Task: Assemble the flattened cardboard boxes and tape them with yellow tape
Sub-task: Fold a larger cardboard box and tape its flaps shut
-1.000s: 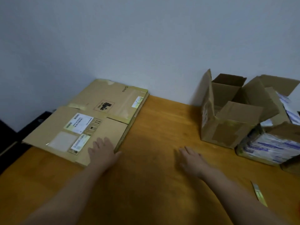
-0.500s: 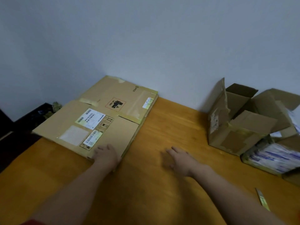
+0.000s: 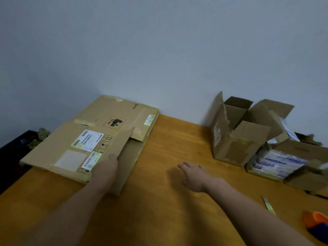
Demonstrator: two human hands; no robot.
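Note:
A stack of flattened cardboard boxes lies at the table's far left against the wall. The top one carries white shipping labels. My left hand grips its right edge, thumb on top, and that edge is lifted off the sheet below. My right hand rests flat on the wooden table to the right, fingers spread, holding nothing. A strip of yellow tape lies near the right edge, and an orange and blue tape dispenser shows at the lower right.
An assembled open box with raised flaps stands at the back right by the wall. Beside it sits another box holding blue-and-white printed packs. The table's left edge drops to a dark area.
My left hand has taken hold of the top flattened box's right edge and raised it. The view has shifted, bringing the tape dispenser into sight. My right hand stays flat on the table.

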